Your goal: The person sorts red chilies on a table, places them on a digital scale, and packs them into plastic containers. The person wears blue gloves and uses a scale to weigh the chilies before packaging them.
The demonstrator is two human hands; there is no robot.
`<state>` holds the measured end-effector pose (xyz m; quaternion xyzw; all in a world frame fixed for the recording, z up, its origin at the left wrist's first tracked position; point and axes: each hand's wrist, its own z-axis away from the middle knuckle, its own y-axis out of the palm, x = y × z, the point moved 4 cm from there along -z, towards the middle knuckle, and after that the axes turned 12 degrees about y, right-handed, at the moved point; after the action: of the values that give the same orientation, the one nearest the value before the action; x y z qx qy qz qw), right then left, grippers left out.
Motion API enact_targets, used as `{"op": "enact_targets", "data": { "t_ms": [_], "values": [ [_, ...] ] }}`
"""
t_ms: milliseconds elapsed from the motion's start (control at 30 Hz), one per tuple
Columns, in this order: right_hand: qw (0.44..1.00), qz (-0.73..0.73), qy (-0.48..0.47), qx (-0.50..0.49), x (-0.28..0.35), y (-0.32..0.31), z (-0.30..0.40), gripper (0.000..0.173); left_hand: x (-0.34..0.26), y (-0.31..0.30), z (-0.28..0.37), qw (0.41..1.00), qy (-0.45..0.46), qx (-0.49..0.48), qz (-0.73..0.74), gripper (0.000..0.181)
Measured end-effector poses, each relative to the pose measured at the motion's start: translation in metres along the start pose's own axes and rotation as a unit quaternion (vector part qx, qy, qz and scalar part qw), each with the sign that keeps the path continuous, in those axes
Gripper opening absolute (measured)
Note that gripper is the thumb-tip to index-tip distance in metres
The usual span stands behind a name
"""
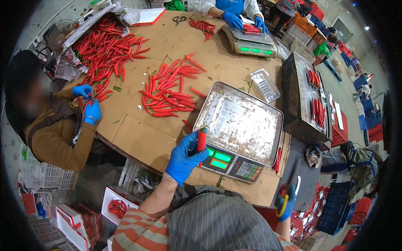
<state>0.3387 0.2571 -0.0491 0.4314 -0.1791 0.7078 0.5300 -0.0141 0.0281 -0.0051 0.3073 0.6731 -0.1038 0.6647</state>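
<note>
My left hand, in a blue glove, holds a red chili pepper upright between thumb and fingers. It is at the near left corner of a digital scale, whose worn metal pan bears no peppers. To the right, beyond the cardboard's edge, my blurred right hand is closed around a tool with a yellow and red handle; its kind is hard to tell. Left of the pan, a loose pile of red chili peppers lies on the cardboard-covered table. One more pepper rests by the scale's right side.
A clear plastic tray lies beyond the pan. On the right, a metal machine bears packed peppers. A co-worker's gloved hands work at the left beside a large pepper heap; another person's hands use a second scale. Scissors lie far off.
</note>
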Motion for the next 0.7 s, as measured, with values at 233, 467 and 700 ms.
{"op": "enact_targets", "data": {
  "t_ms": [233,467,700],
  "values": [
    [0.814,0.472,-0.249,0.230,0.001,0.227,-0.014,0.057,-0.031,-0.016,0.009,0.987,0.093,-0.053,-0.121,0.046],
    [0.718,0.553,-0.327,0.268,-0.004,0.299,-0.004,0.057,-0.044,-0.047,0.028,0.952,0.137,-0.109,-0.253,0.046],
    [0.707,0.562,-0.327,0.280,-0.005,0.319,-0.003,0.055,-0.059,-0.055,0.034,0.896,0.184,-0.121,-0.385,0.046]
  ]
}}
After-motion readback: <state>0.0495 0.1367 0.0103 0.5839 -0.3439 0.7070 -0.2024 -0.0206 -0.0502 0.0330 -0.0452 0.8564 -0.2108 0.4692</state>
